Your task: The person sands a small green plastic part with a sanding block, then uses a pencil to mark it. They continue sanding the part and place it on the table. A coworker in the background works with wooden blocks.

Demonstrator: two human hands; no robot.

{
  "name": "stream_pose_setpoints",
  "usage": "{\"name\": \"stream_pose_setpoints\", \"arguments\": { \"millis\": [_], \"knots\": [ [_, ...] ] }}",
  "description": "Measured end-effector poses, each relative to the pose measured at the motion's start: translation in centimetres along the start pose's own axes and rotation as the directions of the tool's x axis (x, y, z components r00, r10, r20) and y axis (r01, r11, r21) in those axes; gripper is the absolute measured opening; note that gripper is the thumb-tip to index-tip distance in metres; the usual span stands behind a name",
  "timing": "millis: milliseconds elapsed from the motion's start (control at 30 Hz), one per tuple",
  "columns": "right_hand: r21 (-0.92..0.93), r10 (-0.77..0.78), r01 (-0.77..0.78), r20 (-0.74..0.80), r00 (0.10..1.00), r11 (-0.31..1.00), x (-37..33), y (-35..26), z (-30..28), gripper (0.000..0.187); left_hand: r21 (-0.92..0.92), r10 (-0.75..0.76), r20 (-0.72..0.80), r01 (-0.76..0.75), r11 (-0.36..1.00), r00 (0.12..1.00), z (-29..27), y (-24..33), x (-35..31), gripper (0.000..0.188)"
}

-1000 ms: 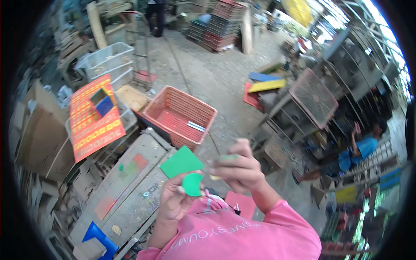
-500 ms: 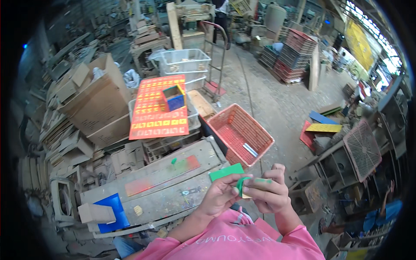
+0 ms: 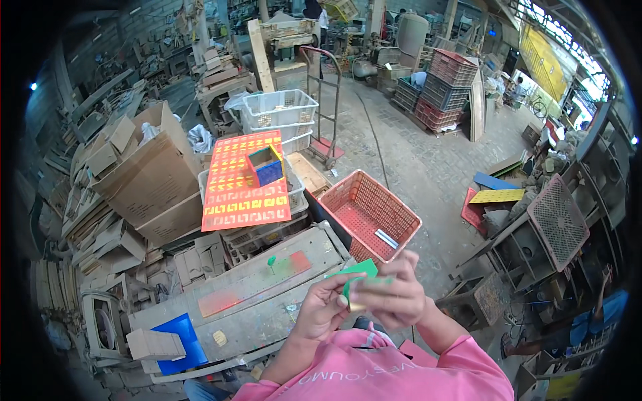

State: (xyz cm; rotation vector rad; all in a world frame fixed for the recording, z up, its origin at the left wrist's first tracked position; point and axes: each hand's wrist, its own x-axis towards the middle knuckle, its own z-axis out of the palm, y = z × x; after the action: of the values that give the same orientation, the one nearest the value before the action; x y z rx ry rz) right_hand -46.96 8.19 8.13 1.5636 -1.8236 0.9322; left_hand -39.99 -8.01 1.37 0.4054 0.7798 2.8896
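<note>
Piece (image 3: 346, 289), thin and green with a curved edge, sits in the grip itself, in front of the person's pink shirt (image 3: 394, 369). The left hand (image 3: 317, 309) pinches it between thumb and fingers, probably to steady it by one side and leave the other side within reach of the right hand (image 3: 396, 294). That right hand presses close against it, fingers curled and blurred, and seems to grasp a small pale piece (image 3: 358, 308) whose lower edge peeks out beneath the fingers; what it is made of cannot be told.

The green piece is turned nearly edge-on, so it appears as a narrow curved sliver. Its visible long axis runs roughly upright, the top leaning slightly right, toward the right hand. Its full outline is hidden.

Just beyond the grip is a flat green sheet (image 3: 362, 269), and past that a red crate (image 3: 391, 206). Left of the grip stretches a worn, paint-marked bench (image 3: 257, 313). At its far left a wooden block (image 3: 152, 345) lies over part of a blue sheet (image 3: 192, 335), perhaps weighing it down. Farther out, beyond and left of the grip, an orange board (image 3: 212, 224) carries an open blue-and-yellow box (image 3: 270, 174).
</note>
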Motion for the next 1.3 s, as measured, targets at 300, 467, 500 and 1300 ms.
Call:
{"name": "stream_pose_setpoints", "arguments": {
  "millis": [300,467,500,1300],
  "knots": [
    [0.053,0.266,-0.261,-0.153,0.952,0.964,-1.5,1.5,-1.1,0.028,0.285,0.119,-0.108,-0.084,0.955,0.987,0.9,0.8,0.1,0.063],
    [0.193,0.289,-0.264,-0.113,0.951,0.945,-1.3,0.4,0.1,0.025,0.299,0.139,-0.033,-0.122,0.946,0.990,0.3,0.7,0.1,0.061],
    [0.194,0.283,-0.261,-0.094,0.955,0.946,-1.1,0.4,0.3,0.025,0.295,0.145,-0.032,-0.129,0.947,0.989,0.2,0.7,0.0,0.061],
    [-0.163,0.169,-0.177,-0.057,0.984,0.971,-3.8,-1.7,-0.4,0.036,0.395,0.359,-0.162,-0.273,0.877,0.919,1.3,-2.2,0.7,0.051]
  ]
}}
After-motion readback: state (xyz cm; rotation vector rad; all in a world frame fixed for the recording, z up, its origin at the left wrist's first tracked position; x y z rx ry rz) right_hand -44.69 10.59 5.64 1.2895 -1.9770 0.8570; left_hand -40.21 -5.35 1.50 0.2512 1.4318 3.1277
